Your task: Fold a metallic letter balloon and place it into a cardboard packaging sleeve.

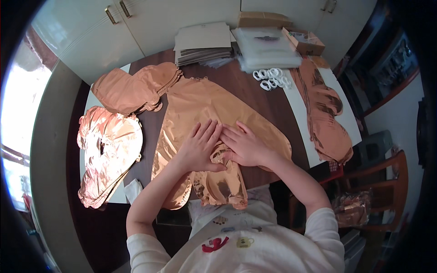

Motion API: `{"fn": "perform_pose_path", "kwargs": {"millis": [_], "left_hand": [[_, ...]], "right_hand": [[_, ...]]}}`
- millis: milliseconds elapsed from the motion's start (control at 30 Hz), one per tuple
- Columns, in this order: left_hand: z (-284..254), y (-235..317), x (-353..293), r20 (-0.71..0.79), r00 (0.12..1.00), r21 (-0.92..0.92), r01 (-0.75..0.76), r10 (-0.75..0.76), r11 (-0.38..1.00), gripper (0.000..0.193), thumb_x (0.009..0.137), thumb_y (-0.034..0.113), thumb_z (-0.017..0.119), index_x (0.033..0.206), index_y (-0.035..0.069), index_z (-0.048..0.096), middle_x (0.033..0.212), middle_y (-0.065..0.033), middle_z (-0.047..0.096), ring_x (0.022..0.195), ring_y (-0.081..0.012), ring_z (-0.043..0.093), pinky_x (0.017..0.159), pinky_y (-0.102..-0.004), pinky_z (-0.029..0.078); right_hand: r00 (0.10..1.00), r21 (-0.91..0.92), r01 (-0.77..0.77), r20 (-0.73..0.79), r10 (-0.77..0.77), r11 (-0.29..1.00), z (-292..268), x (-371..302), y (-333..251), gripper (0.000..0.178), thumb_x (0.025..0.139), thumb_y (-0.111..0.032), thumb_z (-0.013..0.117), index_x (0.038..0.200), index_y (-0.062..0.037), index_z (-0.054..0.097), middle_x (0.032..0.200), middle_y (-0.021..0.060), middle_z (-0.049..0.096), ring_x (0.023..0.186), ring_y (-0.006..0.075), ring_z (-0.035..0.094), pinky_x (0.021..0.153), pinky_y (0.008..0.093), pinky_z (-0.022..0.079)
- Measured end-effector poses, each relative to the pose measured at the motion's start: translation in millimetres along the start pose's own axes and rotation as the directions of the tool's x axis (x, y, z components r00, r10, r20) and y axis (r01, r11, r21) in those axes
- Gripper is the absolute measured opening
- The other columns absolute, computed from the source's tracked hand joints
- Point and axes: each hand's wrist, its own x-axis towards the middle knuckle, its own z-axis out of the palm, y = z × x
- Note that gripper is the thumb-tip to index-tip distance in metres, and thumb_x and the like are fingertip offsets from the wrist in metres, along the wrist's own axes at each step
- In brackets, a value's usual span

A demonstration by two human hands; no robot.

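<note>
Dark tabletop (241,82): copper foil piece (218,100) mid-table to near edge, left hand (200,148) and right hand (244,146) open, palms down on it; foil stacks (129,91) to its left, white rings (274,73) beyond, card stack (203,36) at back

Card stack (203,40) lies behind middle foil piece (195,102).

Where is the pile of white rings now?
In the head view, the pile of white rings lies on the table at upper right, just nearer than the clear plastic stack, left of the right-hand copper foil pieces.
</note>
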Motion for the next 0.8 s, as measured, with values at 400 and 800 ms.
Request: {"fn": "perform_pose_path", "kwargs": {"millis": [400, 800], "left_hand": [[-2, 3, -3, 0.002, 1.0, 0.027, 0.0, 0.0, 1.0, 0.103, 0.066, 0.073, 0.058, 0.142, 0.008, 0.032, 0.144, -0.023, 0.032, 0.136, -0.0392, 0.028, 0.11, -0.0521, 0.02], [-1, 2, -2, -0.013, 1.0, 0.022, -0.012, 0.012, 1.0, 0.101, 0.066, 0.072, 0.059, 0.14, 0.008, 0.035, 0.144, -0.0226, 0.033, 0.134, -0.0406, 0.029, 0.109, -0.0527, 0.021]], "right_hand": [[0.71, -0.008, -0.692, -0.187, 0.679, 0.722, -55, -93, -1, 0.058, 0.075, -0.032, 0.073, 0.119, -0.0051, 0.047, 0.107, 0.0166, 0.05, 0.102, 0.035, 0.051, 0.085, 0.0426, 0.045], [0.655, 0.05, -0.733, -0.22, 0.723, 0.679, -49, -124, 1, 0.049, 0.07, -0.029, 0.078, 0.102, -0.0044, 0.05, 0.1, 0.015, 0.051, 0.099, 0.0332, 0.048, 0.085, 0.0414, 0.043]]}}
